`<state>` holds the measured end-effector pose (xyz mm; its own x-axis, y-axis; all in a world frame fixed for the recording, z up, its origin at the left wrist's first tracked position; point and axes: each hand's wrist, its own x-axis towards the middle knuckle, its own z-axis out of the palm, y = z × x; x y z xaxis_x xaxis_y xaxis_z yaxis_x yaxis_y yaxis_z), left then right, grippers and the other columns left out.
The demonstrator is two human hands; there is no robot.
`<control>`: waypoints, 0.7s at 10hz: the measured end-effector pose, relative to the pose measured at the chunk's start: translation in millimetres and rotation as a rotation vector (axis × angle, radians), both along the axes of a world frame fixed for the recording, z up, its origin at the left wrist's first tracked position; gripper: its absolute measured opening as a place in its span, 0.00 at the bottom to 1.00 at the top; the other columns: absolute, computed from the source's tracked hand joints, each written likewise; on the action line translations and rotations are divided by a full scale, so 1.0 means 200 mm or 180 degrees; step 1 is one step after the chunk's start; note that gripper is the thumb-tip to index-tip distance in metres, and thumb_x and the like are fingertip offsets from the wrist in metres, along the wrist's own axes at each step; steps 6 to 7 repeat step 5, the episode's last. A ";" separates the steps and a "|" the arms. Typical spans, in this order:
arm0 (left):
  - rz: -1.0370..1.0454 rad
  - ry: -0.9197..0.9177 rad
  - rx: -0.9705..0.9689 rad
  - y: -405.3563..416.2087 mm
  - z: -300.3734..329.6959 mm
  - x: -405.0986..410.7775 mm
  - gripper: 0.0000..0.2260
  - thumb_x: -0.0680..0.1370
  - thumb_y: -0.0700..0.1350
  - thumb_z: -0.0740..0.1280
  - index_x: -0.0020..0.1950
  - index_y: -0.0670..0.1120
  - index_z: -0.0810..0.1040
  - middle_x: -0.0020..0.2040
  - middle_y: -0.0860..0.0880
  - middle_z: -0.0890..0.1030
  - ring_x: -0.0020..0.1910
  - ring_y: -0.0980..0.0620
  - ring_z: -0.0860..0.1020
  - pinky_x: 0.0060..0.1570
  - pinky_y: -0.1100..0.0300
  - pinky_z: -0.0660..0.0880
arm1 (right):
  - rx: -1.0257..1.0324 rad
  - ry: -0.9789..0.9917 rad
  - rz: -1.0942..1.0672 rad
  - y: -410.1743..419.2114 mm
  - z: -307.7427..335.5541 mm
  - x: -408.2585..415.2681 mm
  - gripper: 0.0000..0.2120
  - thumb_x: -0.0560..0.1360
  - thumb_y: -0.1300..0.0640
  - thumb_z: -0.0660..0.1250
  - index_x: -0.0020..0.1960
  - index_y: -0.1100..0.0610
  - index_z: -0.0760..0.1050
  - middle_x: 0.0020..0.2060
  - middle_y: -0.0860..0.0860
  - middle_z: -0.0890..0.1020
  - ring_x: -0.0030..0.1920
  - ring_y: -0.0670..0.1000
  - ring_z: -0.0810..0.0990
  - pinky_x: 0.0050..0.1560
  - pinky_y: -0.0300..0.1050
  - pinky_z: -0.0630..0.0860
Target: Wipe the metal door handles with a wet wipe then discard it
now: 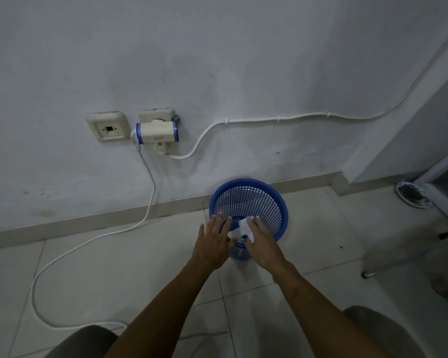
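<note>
Just below the middle of the frame, I have both hands over the blue mesh wastebasket (pixel 248 202), which stands on the pale tiled floor (pixel 114 267) against the grey wall (pixel 217 60). My right hand (pixel 263 244) has the white wet wipe (pixel 245 228) under its fingertips, the crumpled sheet hanging inside the basket's near rim; how tightly those fingers curl round it I cannot tell. My left hand (pixel 212 241) is flat, fingers straight and slightly spread, its tips over the rim just beside the wipe. At middle left, a cream adapter (pixel 157 133) with blue bands sits in a wall socket beside a second wall plate (pixel 108 129). White cables (pixel 277 119) run along the wall and loop over the floor at lower left.
</note>
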<state>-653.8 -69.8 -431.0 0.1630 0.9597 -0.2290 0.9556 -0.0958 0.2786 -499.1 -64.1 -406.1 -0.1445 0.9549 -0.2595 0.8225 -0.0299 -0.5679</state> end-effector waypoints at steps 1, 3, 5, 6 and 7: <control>-0.0053 0.0078 -0.0141 0.01 -0.01 0.00 0.30 0.82 0.61 0.46 0.79 0.50 0.41 0.80 0.45 0.40 0.78 0.45 0.41 0.75 0.44 0.46 | -0.0267 -0.0308 0.0090 0.01 -0.02 0.00 0.29 0.83 0.50 0.56 0.80 0.52 0.48 0.79 0.51 0.46 0.79 0.54 0.47 0.75 0.50 0.53; -0.0094 0.0222 -0.0278 0.00 -0.03 0.00 0.29 0.82 0.60 0.46 0.79 0.50 0.40 0.79 0.44 0.39 0.78 0.44 0.39 0.76 0.45 0.46 | -0.0313 -0.0322 0.0128 0.01 -0.04 0.04 0.29 0.83 0.49 0.55 0.80 0.53 0.49 0.79 0.52 0.47 0.79 0.54 0.46 0.76 0.50 0.53; 0.0035 -0.0152 0.0041 0.03 0.04 -0.01 0.29 0.82 0.59 0.52 0.79 0.49 0.49 0.80 0.45 0.48 0.79 0.46 0.48 0.76 0.45 0.51 | -0.0062 0.0050 0.0050 0.02 0.01 0.09 0.27 0.83 0.52 0.58 0.79 0.52 0.54 0.79 0.50 0.53 0.78 0.51 0.52 0.73 0.44 0.57; 0.0035 -0.0152 0.0041 0.03 0.04 -0.01 0.29 0.82 0.59 0.52 0.79 0.49 0.49 0.80 0.45 0.48 0.79 0.46 0.48 0.76 0.45 0.51 | -0.0062 0.0050 0.0050 0.02 0.01 0.09 0.27 0.83 0.52 0.58 0.79 0.52 0.54 0.79 0.50 0.53 0.78 0.51 0.52 0.73 0.44 0.57; 0.0035 -0.0152 0.0041 0.03 0.04 -0.01 0.29 0.82 0.59 0.52 0.79 0.49 0.49 0.80 0.45 0.48 0.79 0.46 0.48 0.76 0.45 0.51 | -0.0062 0.0050 0.0050 0.02 0.01 0.09 0.27 0.83 0.52 0.58 0.79 0.52 0.54 0.79 0.50 0.53 0.78 0.51 0.52 0.73 0.44 0.57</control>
